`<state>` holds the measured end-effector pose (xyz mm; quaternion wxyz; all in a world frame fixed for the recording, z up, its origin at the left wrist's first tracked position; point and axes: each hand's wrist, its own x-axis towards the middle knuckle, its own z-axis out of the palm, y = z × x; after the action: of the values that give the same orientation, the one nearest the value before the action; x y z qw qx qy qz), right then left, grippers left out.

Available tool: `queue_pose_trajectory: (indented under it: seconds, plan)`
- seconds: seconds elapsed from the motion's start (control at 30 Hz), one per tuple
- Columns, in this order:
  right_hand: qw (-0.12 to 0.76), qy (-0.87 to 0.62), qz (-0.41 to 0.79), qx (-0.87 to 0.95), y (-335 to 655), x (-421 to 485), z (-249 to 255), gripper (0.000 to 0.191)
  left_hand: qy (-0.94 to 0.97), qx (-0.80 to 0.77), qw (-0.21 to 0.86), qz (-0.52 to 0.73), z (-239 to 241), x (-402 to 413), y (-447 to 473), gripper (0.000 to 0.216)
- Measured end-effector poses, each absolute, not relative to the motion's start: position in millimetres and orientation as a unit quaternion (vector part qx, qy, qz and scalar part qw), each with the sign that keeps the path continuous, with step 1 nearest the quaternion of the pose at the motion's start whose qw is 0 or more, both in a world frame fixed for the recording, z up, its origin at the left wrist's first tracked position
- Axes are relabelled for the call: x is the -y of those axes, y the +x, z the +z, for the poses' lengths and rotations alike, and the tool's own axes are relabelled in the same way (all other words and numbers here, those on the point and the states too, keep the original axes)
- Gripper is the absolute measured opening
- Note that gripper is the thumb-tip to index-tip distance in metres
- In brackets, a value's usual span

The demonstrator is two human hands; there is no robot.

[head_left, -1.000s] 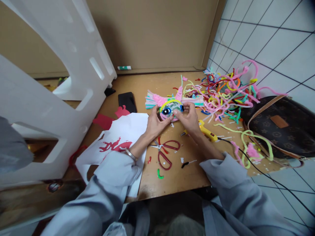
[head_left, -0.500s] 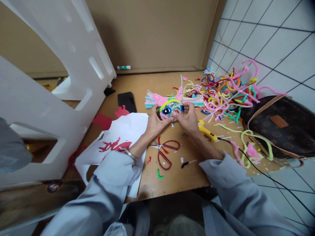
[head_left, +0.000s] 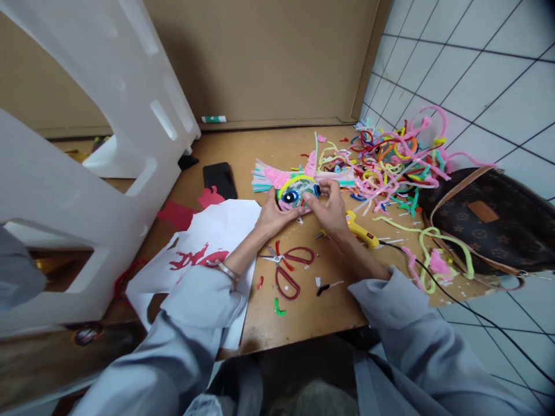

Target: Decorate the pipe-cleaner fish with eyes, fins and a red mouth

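Note:
A round craft face (head_left: 298, 184) with big blue-rimmed black eyes, a yellow band on top and pink fuzzy ears is held between my two hands. My left hand (head_left: 274, 215) grips its left side and lower edge, thumb towards the middle. On the other side, my right hand (head_left: 330, 209) has its thumb pressed on the lower front and its fingers curled at the right eye. Behind the face lies a bundle of pastel pipe cleaners (head_left: 261, 176). Red-handled scissors (head_left: 280, 259) rest open below my hands, and a yellow glue gun (head_left: 363, 232) is beside my right wrist.
Tangled colourful pipe cleaners (head_left: 396, 159) heap up at the back right, near a brown handbag (head_left: 498, 222). White paper (head_left: 243, 222) with red cut-outs lies left, below a black phone (head_left: 219, 178). A white plastic panel (head_left: 143, 133) stands left. The glue gun's cord runs off right.
The whole view has shifted slightly, so things appear a little further left. Both hands keep hold of the craft face, and my right thumb has moved slightly on its front.

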<state>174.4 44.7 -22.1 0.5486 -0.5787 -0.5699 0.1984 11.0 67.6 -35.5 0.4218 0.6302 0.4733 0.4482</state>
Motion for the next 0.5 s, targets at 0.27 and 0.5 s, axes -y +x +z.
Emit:
queue_pose_trajectory:
  seconds: [0.27,0.5]
  plan:
    - [0.565,-0.552,0.234,0.567,172,-46,-25,0.050,0.628,-0.493,0.391,0.458,-29,-66,11,0.078]
    - [0.534,-0.556,0.148,0.619,188,-29,-3,0.038,0.630,-0.455,0.372,0.508,-39,-68,5,0.081]
